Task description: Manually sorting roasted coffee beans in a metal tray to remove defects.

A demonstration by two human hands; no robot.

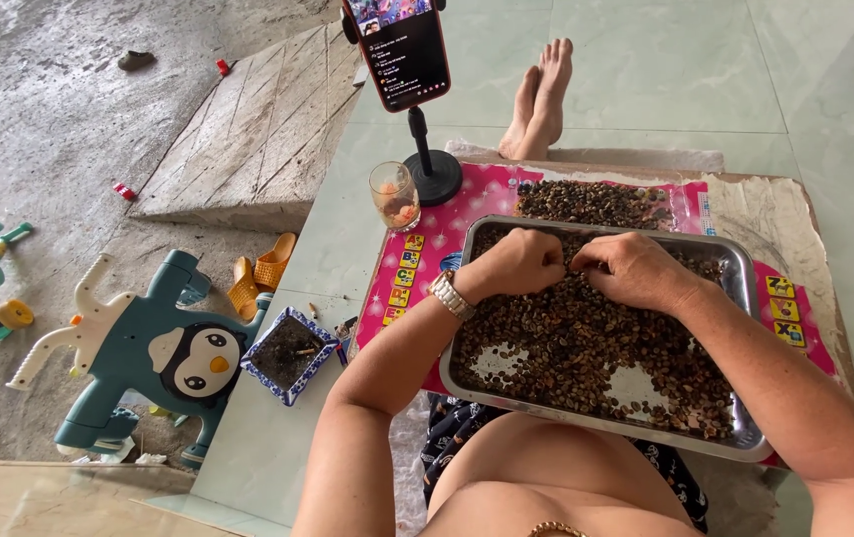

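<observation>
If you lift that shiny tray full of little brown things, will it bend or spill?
The metal tray looks stiff, so it probably won't bend. The small brown pieces lie loose, so they would likely slide and pour out if it tipped. Being fairly full, it may feel heavy.

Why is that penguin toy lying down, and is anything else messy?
The teal plastic penguin ride-on toy lies tipped over on the concrete floor. Orange plastic sandals sit scattered beside it. Dark beans are heaped outside the metal tray, on the pink mat.

Head view, steeply downward, close.
</observation>
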